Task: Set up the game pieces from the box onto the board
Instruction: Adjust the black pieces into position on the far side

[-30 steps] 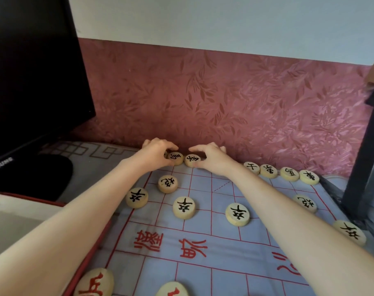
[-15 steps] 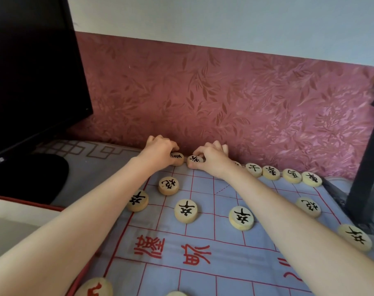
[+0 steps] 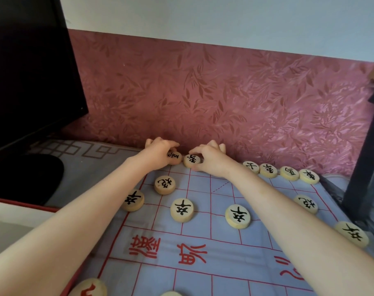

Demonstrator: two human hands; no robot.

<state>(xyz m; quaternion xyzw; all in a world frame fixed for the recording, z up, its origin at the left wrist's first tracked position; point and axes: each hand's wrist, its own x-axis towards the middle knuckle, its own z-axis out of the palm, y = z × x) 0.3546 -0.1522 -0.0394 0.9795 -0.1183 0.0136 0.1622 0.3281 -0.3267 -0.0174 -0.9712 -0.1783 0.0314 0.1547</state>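
Pinching the left piece (image 3: 174, 157) at the far edge of the board (image 3: 200, 190), the left hand (image 3: 158, 152) has thumb and fingers curled round it; the right hand (image 3: 208, 160) grips the right piece (image 3: 191, 160) just beside it (both black-marked), fingers curled, close under the pink wall (image 3: 224, 99)

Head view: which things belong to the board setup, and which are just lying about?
Job: blue cloth board with red grid; round pale wooden pieces with black characters; left hand, right hand, each pinching one far-row piece.
Lying about: black monitor; pink leaf-patterned wall covering; dark furniture leg.
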